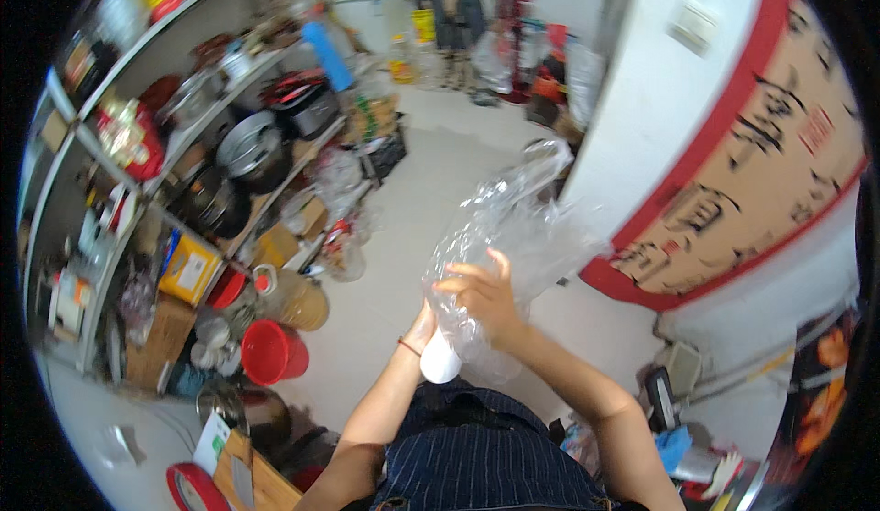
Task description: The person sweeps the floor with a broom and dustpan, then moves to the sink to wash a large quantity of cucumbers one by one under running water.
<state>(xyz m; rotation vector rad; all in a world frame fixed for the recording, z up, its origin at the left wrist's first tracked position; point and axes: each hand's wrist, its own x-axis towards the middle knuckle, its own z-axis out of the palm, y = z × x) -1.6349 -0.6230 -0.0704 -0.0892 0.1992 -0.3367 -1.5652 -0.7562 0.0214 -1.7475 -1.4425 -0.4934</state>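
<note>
A large clear plastic bag [509, 236], crumpled and shiny, spreads out in front of me above the floor. My left hand [425, 329] is partly hidden by the bag and by a white round-ended object [441, 360], which it holds against the bag. I cannot tell exactly what the white object is. Over the bag's near side is my right hand [485, 298], its fingers bent and spread against the plastic. Whether that hand pinches the film is unclear. A dark striped apron [481, 449] covers my front.
Metal shelves [185, 136] with pots and packages line the left. Below stand a red bucket [273, 351] and a plastic jug [299, 301]. A cutting board [254, 473] lies at lower left. A wall [639, 98] with a red-bordered banner [722, 181] bearing writing rises at right.
</note>
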